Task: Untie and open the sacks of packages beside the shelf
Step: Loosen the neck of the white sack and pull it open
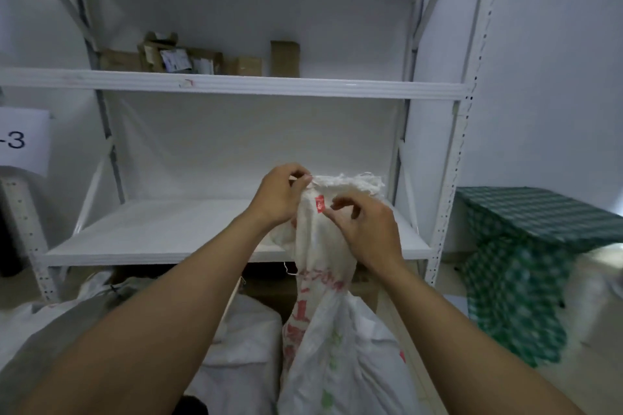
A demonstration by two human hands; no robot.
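Two hands worked at the gathered neck of one sack (323, 296), which stood upright in front of the white shelf (236, 86), near its right post. The left hand (279, 194) pinched the frayed top edge at its left end, thumb and fingers closed on the fabric. The right hand (365, 229) sat just below, fingers curled against the neck beside a small red tag (319, 205); whether it held a tie or only cloth could not be told.

The risk, as I judged it, was pulling the wrong strand and tightening the knot, or tearing the fraying weave. Letting go might also let the tall sack topple.

The sack was white woven plastic with red and green print, bunched narrow at the top, bulging below. Other sacks (242, 340) lay left of it.
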